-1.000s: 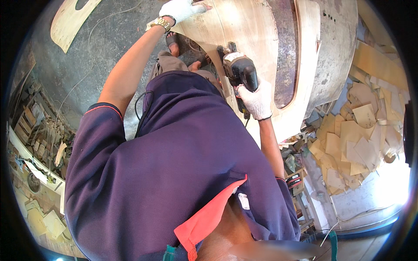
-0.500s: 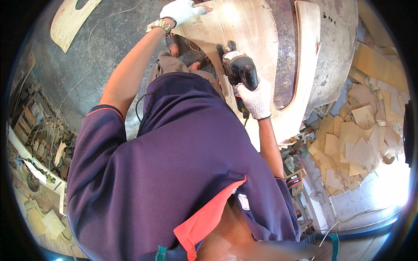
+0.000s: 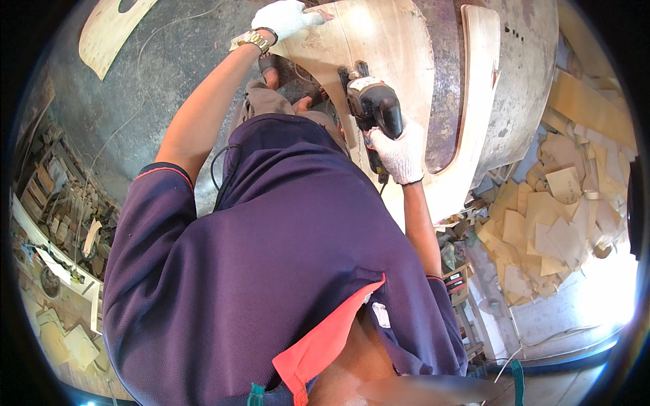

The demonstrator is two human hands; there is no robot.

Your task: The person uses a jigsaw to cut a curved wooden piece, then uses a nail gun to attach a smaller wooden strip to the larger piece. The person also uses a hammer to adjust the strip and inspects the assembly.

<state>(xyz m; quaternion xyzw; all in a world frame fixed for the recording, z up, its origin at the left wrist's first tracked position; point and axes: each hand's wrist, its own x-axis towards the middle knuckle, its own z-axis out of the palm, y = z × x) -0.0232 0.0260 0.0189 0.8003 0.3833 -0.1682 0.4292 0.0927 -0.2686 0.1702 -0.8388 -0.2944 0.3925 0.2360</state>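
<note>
White-gloved, my right hand (image 3: 401, 154) closes its grip around the handle of a black power tool (image 3: 374, 108); the tool's front rests on a pale curved plywood panel (image 3: 379, 47); my left hand (image 3: 284, 17), also gloved, presses flat and open on the panel's upper edge, holding nothing; the panel lies over the grey concrete floor (image 3: 156, 74). I judge the step to be working along the panel's surface; the next move calls for steady pressure and a firm brace. My purple shirt (image 3: 271, 271) hides the panel's near part; the tool's working face is out of sight; plywood offcuts (image 3: 548, 216) pile up at right.
</note>
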